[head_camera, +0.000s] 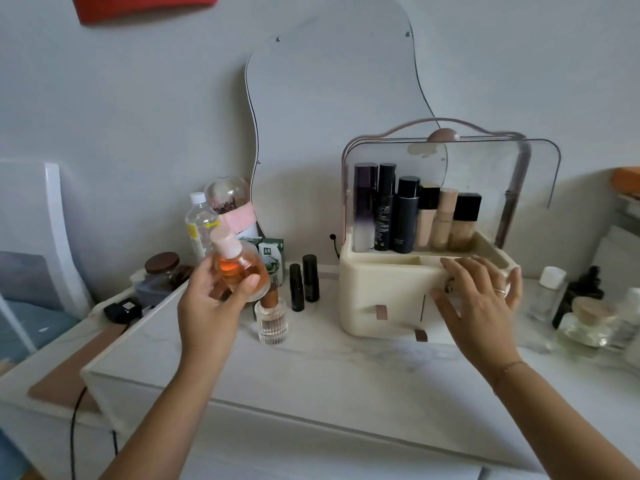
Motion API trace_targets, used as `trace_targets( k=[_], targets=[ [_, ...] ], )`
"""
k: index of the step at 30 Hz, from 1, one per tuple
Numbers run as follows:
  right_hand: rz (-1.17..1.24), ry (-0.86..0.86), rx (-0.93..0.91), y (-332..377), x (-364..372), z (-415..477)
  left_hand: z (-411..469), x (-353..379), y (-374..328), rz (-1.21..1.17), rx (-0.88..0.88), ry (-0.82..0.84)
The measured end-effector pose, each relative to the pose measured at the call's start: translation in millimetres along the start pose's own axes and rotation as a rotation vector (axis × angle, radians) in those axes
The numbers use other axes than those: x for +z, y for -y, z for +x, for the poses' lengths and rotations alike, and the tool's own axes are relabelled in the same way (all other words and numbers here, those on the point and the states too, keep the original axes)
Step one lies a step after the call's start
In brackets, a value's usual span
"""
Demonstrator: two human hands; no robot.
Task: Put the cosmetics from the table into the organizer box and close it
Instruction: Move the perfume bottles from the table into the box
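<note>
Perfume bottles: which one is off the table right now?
The round orange perfume bottle, held in the left hand; the clear ribbed bottle stands on the table.

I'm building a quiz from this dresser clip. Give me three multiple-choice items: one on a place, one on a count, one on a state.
1. Where is the round bottle of orange liquid?
A. In the left hand
B. Inside the organizer
C. On the floor

2. How many bottles stand in the organizer's back row?
A. Two
B. Six
C. Ten

3. The organizer's clear lid is:
A. Shut
B. Raised open
C. Removed

Key: 1 A, the left hand grips the orange bottle. 2 B, six stand in the organizer. 3 B, the clear lid stands up behind the bottles.
</note>
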State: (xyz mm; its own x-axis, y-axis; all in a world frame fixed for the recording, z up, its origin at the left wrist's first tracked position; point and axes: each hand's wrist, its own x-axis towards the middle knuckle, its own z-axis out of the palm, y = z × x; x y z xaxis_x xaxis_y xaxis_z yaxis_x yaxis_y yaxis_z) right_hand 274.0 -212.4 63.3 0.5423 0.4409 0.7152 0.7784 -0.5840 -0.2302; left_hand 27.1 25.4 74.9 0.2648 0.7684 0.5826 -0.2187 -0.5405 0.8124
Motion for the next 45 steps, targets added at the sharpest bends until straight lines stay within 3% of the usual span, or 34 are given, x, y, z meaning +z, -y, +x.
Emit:
trace_targets(
  k=[8, 10, 12, 14, 20, 24, 28, 35, 45],
  targets=[
    [0.096, 0.056, 0.037, 9, -14, 8, 8, 127, -64, -0.030, 0.067, 0.361],
    [0.314, 0.091, 0.024, 20, -20, 23, 10, 149, -67, -0.015, 0.054, 0.412],
    [0.634, 0.208, -0.003, 33, -26, 43, 15, 167, -63, 0.000, 0.017, 0.460],
    [0.790, 0.323, -0.005, 42, -26, 66, 20, 178, -57, 0.000, -0.022, 0.479],
    [0.678, 0.344, 0.028, 51, -4, 111, 35, 188, -46, -0.030, -0.094, 0.459],
    [0.607, 0.319, 0.122, 53, 18, 117, 22, 174, -30, 0.119, -0.068, 0.477],
    [0.556, 0.331, 0.189, 55, 31, 122, -6, 157, -9, 0.254, 0.015, 0.395],
    [0.526, 0.388, 0.288, 75, 44, 130, -27, 149, 5, 0.174, 0.116, 0.313],
    [0.428, 0.416, 0.261, 83, 41, 136, -27, 148, 4, 0.184, 0.138, 0.313]
  ],
)
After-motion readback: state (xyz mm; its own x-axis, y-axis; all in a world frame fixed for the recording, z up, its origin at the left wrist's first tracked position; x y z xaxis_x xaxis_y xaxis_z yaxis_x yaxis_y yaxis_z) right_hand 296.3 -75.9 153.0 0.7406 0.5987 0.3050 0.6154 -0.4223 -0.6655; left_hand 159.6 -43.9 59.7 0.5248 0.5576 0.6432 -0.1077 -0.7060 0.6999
